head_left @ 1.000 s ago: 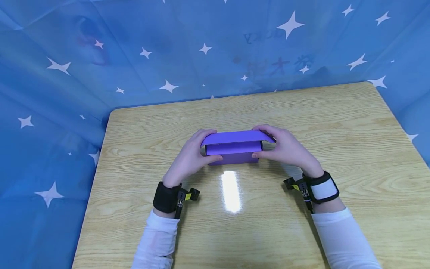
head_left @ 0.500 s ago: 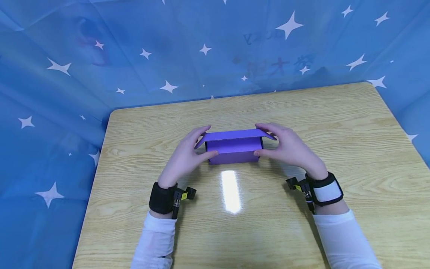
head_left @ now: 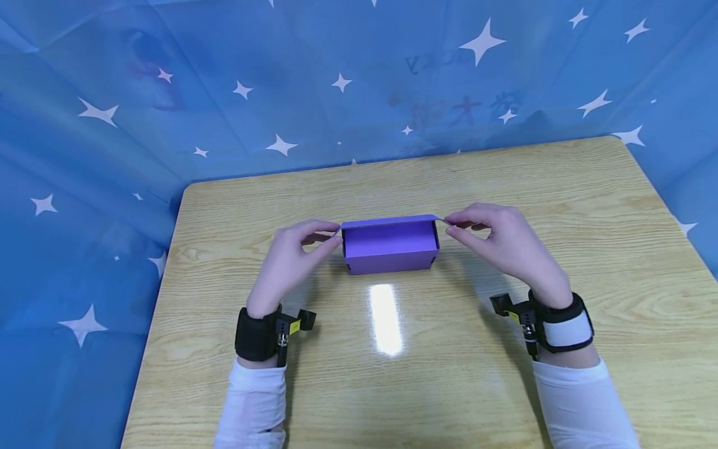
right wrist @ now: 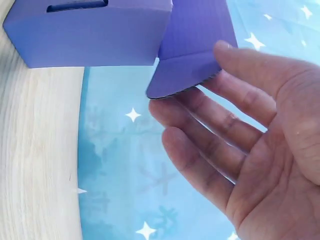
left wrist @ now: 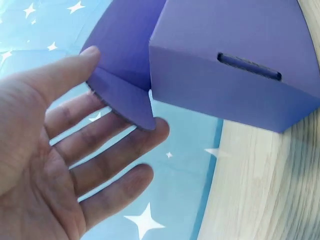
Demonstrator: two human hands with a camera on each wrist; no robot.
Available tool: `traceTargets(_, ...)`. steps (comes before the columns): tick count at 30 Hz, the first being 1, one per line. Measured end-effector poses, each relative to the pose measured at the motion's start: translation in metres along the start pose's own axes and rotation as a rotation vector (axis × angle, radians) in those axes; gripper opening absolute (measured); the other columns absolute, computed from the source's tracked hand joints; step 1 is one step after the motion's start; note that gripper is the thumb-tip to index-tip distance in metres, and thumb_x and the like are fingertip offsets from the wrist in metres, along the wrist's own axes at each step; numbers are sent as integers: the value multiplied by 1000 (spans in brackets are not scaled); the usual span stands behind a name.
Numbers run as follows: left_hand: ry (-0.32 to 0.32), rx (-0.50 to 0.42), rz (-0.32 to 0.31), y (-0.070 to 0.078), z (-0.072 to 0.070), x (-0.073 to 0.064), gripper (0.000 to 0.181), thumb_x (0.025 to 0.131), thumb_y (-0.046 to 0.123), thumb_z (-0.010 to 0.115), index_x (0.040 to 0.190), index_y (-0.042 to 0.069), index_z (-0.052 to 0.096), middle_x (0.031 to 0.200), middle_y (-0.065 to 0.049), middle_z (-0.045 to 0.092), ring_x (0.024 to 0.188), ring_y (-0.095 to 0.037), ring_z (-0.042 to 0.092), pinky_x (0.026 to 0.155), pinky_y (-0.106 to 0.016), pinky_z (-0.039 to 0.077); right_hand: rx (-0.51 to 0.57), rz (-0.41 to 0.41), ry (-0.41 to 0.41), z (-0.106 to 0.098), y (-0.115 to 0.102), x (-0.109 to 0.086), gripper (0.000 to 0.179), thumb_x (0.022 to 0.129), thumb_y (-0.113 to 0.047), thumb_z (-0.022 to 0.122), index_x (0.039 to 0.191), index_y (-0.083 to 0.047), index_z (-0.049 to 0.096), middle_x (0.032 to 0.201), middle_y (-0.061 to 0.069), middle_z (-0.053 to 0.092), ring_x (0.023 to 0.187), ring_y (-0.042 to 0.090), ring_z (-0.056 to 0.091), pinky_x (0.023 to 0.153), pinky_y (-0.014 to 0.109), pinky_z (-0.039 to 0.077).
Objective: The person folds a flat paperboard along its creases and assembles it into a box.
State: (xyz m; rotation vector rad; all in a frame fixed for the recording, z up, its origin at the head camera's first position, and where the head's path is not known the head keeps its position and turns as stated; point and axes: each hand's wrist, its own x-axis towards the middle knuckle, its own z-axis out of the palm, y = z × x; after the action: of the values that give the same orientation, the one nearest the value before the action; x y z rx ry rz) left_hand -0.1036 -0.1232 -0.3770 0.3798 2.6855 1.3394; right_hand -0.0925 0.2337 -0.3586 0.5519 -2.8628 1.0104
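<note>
A small purple cardboard box [head_left: 391, 262] stands on the table with its hinged lid [head_left: 387, 221] raised and its front side facing me. At the box's left, my left hand [head_left: 288, 262] pinches the lid's side flap [left wrist: 125, 100] near its corner, thumb on one face and fingers behind. My right hand [head_left: 499, 240] likewise pinches the opposite side flap [right wrist: 185, 76] between thumb and fingers. Both flaps angle out from the lid. A narrow slot [left wrist: 249, 66] shows in the box's left wall, and a similar slot [right wrist: 77, 6] in its right wall. The box's floor is hidden.
The light wood table [head_left: 449, 386] carries the box near its middle. A blue cloth with white stars [head_left: 336, 75] hangs behind the table and along its left. Each wrist wears a black strap [head_left: 256, 335] with a small camera.
Both hands have drawn outward from the box's front and now pinch the lid's side flaps. The lid has tilted further up and back, showing more of the inside. The box has stayed in place.
</note>
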Motion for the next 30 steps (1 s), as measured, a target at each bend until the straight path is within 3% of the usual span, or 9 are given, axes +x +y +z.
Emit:
traceTargets(4, 65, -19, -9, 2, 2, 0, 27, 101, 27, 73, 122, 11, 79, 119, -10, 80, 108, -26, 77, 97, -47, 62, 6, -11, 34, 3, 0, 2, 18, 101, -18, 71, 114, -10, 82, 106, 8, 83, 94, 21, 77, 81, 44, 64)
traceTargets(11, 145, -48, -40, 8, 6, -1, 26, 100, 29, 73, 117, 10, 81, 112, -11, 82, 100, -24, 78, 86, -38, 62, 3, -11, 101, 7, -1, 4, 18, 102, -18, 71, 112, -8, 83, 101, 10, 83, 85, 21, 77, 75, 26, 60)
traceTargets(16, 147, -56, -32, 10, 6, -1, 26, 102, 27, 72, 118, 9, 80, 112, -11, 82, 98, -24, 78, 84, -28, 61, 12, 6, 115, 8, -3, 4, 18, 102, -19, 71, 111, -8, 83, 99, 10, 83, 83, 21, 75, 72, 15, 55)
traceTargets(24, 151, -95, -67, 11, 5, -3, 27, 102, 30, 70, 116, 11, 82, 107, -11, 82, 97, -23, 77, 80, -27, 56, 5, 18, 143, 12, -6, 4, 18, 102, -19, 71, 107, -8, 84, 96, 9, 83, 80, 21, 75, 70, 15, 53)
traceTargets(30, 171, -116, -91, 16, 7, -3, 26, 101, 30, 72, 115, 11, 82, 103, -12, 83, 90, -24, 77, 70, -20, 53, 12, 24, 153, 16, -10, 4, 18, 101, -19, 71, 105, -7, 84, 86, 8, 81, 68, 15, 62, 61, 17, 44)
